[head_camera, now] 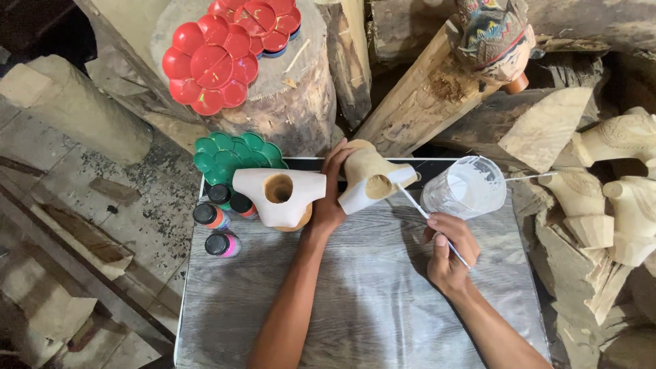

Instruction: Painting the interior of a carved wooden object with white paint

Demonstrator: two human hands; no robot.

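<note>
I note bare, pale carved wood on the piece (372,179) under my left hand (328,205), matt, with part coated in flat white. The second carving (280,195) carries the same matt white coat. My right hand (447,256) holds a thin white-handled brush (427,217). The cup (465,188) is clear plastic, filmed white inside. The table top (362,287) shows a smooth grey wood-grain finish. The red palette (208,65) and green palette (229,154) are glossy plastic. The stump (294,102) is rough, unfinished wood.
</note>
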